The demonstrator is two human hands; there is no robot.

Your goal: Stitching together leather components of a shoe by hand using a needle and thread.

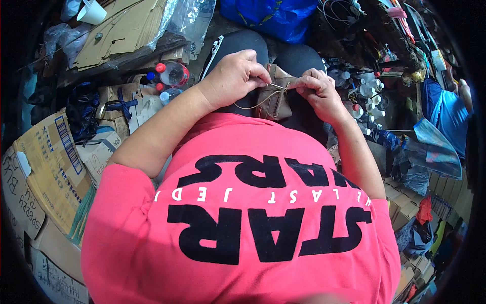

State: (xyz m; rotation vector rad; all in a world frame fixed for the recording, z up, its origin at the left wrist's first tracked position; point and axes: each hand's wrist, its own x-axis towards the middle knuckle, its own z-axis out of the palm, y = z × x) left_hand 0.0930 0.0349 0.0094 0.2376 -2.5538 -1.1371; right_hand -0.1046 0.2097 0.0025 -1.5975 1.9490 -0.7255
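On my lap, between my dark-clad thighs, rests a small brown leather piece (272, 105) with stitching along its edges; whether it is a shoe or a pouch I cannot tell. My left hand (237, 76) is closed in a pinch at its upper left, on a thin, pale, needle-like piece (276, 86) that points across the leather. A light brown thread (248, 108) loops out to the left below that hand. At the upper right of the leather, my right hand (318, 93) also pinches; what lies between its fingertips is too small to make out.
Plastic bottles (173, 74) stand left of my legs, and several white-capped bottles (372, 96) crowd the right. Cardboard boxes (55, 152) and flattened cardboard (114, 38) fill the left side. A blue bag (273, 17) lies ahead; blue cloth (448, 114) hangs far right.
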